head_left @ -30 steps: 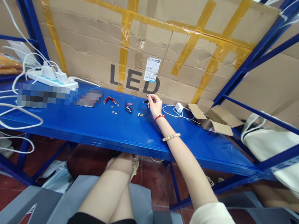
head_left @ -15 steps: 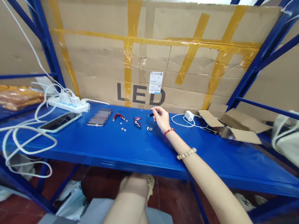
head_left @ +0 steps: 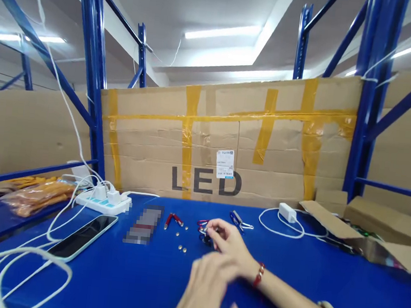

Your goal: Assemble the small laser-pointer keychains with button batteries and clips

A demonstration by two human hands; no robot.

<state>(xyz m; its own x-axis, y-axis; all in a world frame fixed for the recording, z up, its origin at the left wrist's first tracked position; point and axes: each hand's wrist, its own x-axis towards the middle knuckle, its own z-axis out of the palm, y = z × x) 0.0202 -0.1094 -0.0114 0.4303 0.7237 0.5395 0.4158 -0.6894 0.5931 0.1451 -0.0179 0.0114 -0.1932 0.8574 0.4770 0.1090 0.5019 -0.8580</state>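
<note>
My right hand (head_left: 231, 243) has its fingertips pinched together at a small cluster of red and dark carabiners (head_left: 203, 230). What lies between those fingers is mostly hidden. Blurred by motion, my left hand (head_left: 207, 285) is in front of it, back upward and thumb apart from the fingers, with nothing visible in it. Several small silver button cells (head_left: 180, 247) lie left of the hands. Beyond them are red metal tubes (head_left: 173, 220). Behind my right hand lie a dark blue and silver tube-like piece (head_left: 237, 219) and a silver carabiner (head_left: 247, 226).
Left are a phone (head_left: 83, 239), a pixelated dark device (head_left: 144, 225), a white power strip (head_left: 104, 203) and looping white cables. A white charger (head_left: 287, 213) and an open cardboard box (head_left: 375, 238) stand right. A taped cardboard sheet (head_left: 147, 153) closes off the back.
The view has tilted up. My left hand has come in from below. My right hand no longer shows the dark cylinder it held and has moved nearer, to the carabiners.
</note>
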